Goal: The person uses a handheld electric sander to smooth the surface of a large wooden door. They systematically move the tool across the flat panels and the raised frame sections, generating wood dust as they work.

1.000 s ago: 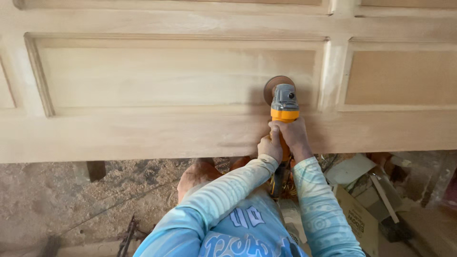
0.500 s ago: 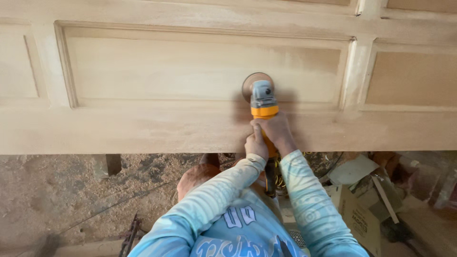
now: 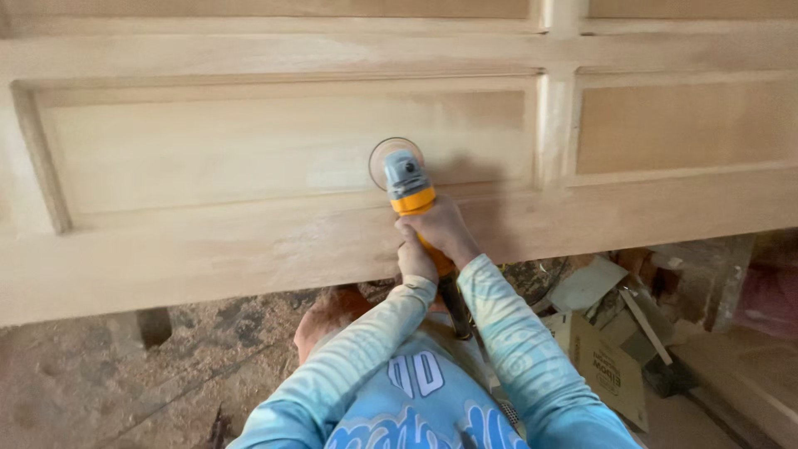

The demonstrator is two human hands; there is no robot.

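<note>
a pale wooden door (image 3: pixel 249 241) lies flat across supports in a workshop, with sawdust on the floor (image 3: pixel 125 366) below and cardboard scraps (image 3: pixel 603 362) to the right. the step in hand looks like sanding the long recessed panel (image 3: pixel 249 141). a yellow and grey sander (image 3: pixel 407 195) rests with its round disc (image 3: pixel 391 154) on the panel's lower edge, near its right end. the right hand (image 3: pixel 445 229) is wrapped tight around the yellow body; the left hand (image 3: pixel 416 262) grips the handle just behind it, touching the right. a next pass would call for keeping the disc flat and away from the raised moulding beside it.
</note>
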